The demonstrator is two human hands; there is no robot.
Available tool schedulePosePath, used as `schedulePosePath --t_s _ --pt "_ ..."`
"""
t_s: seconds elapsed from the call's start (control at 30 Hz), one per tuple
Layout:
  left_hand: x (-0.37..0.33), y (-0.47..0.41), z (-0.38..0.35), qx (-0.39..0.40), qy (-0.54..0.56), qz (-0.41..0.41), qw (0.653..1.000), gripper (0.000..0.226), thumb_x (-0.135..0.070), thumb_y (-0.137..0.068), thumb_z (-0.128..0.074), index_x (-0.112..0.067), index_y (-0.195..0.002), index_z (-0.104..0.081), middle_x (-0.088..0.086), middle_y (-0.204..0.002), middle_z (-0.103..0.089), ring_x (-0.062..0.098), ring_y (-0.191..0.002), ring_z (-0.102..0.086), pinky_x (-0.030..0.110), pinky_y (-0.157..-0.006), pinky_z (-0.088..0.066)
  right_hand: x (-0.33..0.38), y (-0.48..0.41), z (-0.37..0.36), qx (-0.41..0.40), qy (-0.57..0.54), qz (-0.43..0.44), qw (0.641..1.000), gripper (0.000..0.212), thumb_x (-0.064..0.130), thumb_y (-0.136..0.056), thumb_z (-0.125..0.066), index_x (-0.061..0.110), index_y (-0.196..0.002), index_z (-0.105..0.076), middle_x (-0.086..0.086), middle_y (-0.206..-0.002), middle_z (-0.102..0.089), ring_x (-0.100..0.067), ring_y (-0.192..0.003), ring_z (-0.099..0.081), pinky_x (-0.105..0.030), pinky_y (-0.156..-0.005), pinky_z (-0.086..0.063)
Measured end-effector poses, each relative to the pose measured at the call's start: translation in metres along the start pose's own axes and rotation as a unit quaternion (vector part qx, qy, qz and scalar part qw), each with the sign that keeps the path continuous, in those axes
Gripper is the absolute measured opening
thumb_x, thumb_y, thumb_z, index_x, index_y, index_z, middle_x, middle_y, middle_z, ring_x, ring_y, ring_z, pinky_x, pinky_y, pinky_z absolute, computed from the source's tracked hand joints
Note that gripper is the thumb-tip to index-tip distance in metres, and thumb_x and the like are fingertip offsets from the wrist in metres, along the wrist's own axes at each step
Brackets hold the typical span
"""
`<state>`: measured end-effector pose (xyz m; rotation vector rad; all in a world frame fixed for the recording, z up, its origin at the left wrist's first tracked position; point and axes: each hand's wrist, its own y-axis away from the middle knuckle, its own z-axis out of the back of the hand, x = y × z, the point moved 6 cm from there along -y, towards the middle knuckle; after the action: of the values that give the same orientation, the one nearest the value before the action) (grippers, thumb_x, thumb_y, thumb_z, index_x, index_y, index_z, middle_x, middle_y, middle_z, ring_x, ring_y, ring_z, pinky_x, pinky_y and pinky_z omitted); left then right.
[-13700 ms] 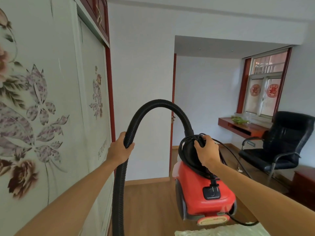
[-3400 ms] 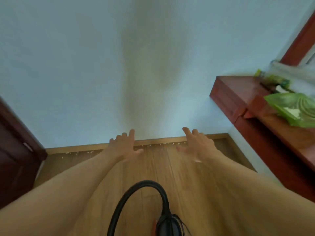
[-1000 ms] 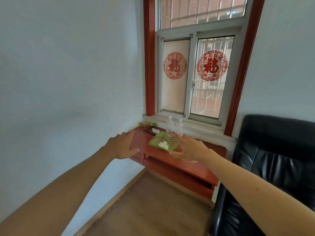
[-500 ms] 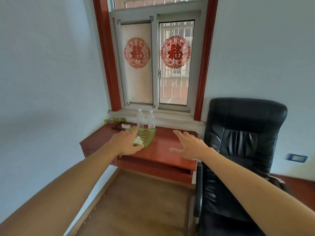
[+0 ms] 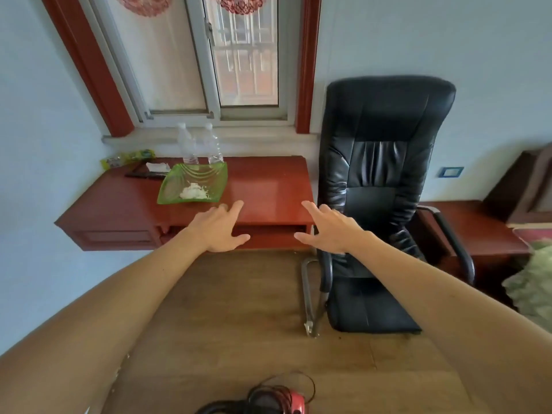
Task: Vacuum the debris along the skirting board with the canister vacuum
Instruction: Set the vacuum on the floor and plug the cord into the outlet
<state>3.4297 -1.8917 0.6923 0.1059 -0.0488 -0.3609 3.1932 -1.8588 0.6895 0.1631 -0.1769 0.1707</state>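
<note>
The red canister vacuum (image 5: pixel 291 402) shows only as a sliver at the bottom edge, with its black cord (image 5: pixel 280 383) coiled on top and a bit of black hose (image 5: pixel 215 409) beside it. My left hand (image 5: pixel 219 227) and my right hand (image 5: pixel 327 228) are stretched out ahead over the wooden floor, fingers spread, holding nothing. Small white debris specks (image 5: pixel 121 367) lie on the floor by the left wall, partly hidden by my left arm. The skirting board itself is hidden behind that arm.
A red wall-mounted desk (image 5: pixel 268 186) under the window carries a green glass dish (image 5: pixel 194 183) and two water bottles (image 5: pixel 198 144). A black office chair (image 5: pixel 379 189) stands to the right, with a low red cabinet (image 5: pixel 478 228) and green bedding (image 5: pixel 534 288) beyond it.
The view has tilted down and shifted right, bringing the floor and the top of the vacuum into sight. Both hands stay open and empty.
</note>
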Motion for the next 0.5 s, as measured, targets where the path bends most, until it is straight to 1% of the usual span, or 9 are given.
schedulePosePath --t_s 0.13,0.27,0.4,0.5 --pt "-0.017 -0.011 -0.067 0.047 0.021 -0.014 0.999 0.086 -0.062 -0.092 -0.05 -0.019 -0.154 -0.011 0.014 -0.125 -0.052 0.033 -0.111 -0.056 0.046 -0.085 -0.051 -0.024 0.004 -0.067 0.048 -0.012 -0.031 0.998 0.085 0.066 -0.09 -0.049 0.027 -0.155 -0.009 -0.011 -0.145 -0.042 -0.033 -0.126 -0.05 -0.051 -0.096 -0.048" --pt "-0.031 -0.011 -0.147 0.099 0.04 -0.023 0.994 0.085 -0.063 -0.091 -0.051 -0.021 -0.154 -0.011 0.015 -0.128 -0.051 0.032 -0.109 -0.058 0.045 -0.083 -0.053 -0.049 0.014 -0.151 0.118 -0.015 -0.064 0.991 0.085 0.068 -0.09 -0.047 0.029 -0.155 -0.008 -0.012 -0.15 -0.039 -0.034 -0.128 -0.05 -0.051 -0.099 -0.048" --pt "-0.039 0.001 -0.233 0.15 0.058 -0.024 0.987 0.083 -0.062 -0.091 -0.052 -0.023 -0.152 -0.012 0.013 -0.123 -0.053 0.03 -0.105 -0.058 0.045 -0.081 -0.054 -0.067 0.035 -0.24 0.182 -0.018 -0.085 0.979 0.083 0.067 -0.09 -0.049 0.027 -0.153 -0.012 -0.01 -0.142 -0.045 -0.034 -0.123 -0.052 -0.049 -0.094 -0.049" --pt "-0.043 0.015 -0.297 0.191 0.066 -0.027 0.979 0.085 -0.064 -0.09 -0.051 -0.024 -0.152 -0.01 0.014 -0.125 -0.052 0.032 -0.106 -0.059 0.043 -0.077 -0.052 -0.076 0.053 -0.302 0.23 -0.026 -0.109 0.967 0.08 0.065 -0.09 -0.05 0.027 -0.151 -0.016 -0.01 -0.14 -0.046 -0.034 -0.124 -0.051 -0.05 -0.095 -0.046"
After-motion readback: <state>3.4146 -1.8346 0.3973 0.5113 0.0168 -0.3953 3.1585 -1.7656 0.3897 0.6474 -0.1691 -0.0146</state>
